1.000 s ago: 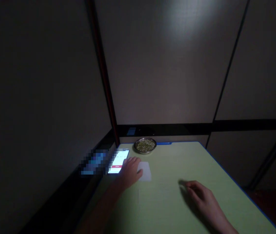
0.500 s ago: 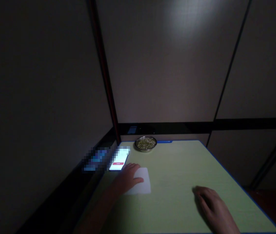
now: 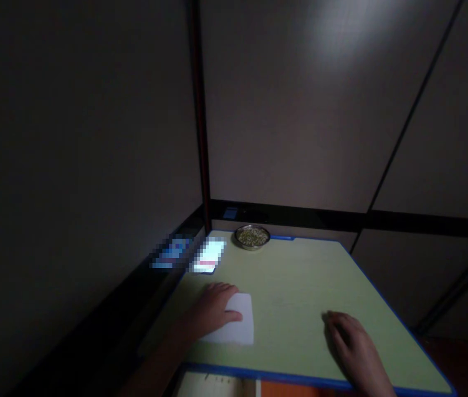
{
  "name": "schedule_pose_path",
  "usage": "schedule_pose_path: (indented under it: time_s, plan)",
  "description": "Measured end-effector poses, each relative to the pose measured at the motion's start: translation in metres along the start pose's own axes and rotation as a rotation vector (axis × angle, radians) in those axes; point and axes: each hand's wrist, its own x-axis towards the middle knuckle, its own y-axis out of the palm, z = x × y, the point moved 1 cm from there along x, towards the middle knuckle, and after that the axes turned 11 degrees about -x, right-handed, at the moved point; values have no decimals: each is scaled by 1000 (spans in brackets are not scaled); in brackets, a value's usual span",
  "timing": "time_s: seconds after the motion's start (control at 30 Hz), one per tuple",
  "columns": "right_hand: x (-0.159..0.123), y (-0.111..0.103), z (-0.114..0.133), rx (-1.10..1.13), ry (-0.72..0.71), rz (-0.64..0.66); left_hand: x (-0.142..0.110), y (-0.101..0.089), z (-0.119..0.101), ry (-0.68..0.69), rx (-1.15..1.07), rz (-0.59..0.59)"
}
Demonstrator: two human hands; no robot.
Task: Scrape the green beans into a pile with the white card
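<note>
My left hand (image 3: 217, 309) lies flat, with fingers stretched and thumb spread, on a sheet of white paper (image 3: 240, 328) at the left of the table. Its palm covers the sheet's left part. My right hand (image 3: 352, 344) rests on the right side of the tabletop, fingers loosely curled and thumb bent toward them. No object shows in it, though its underside is hidden. Beyond the left hand lies a phone (image 3: 208, 256) with a lit screen, partly pixelated. A round metal bowl (image 3: 252, 247) filled with small greenish and pale bits stands at the far edge.
The pale green table (image 3: 296, 298) has a blue rim and stands against dark panelled walls. A blue strip (image 3: 282, 238) lies along the back edge beside the bowl. Below the near edge, a pale surface (image 3: 217, 385) and an orange one (image 3: 292, 389) show.
The camera view has tilted and shifted, so the table's near edge and the surfaces below it now show. Both hands keep much the same poses on the table.
</note>
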Motion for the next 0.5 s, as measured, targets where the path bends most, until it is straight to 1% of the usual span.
schedule_pose_path:
  time_s: [0.23, 0.33, 0.5]
  plan:
    - [0, 6, -10, -28, -26, -6, -22, 0, -3, -19, -35, 13]
    - [0, 7, -11, -32, -31, -1, -25, 1, -3, -18, -25, 22]
    - [-1, 3, -10, -51, -45, 9, -27, 3, -6, 18, -18, 35]
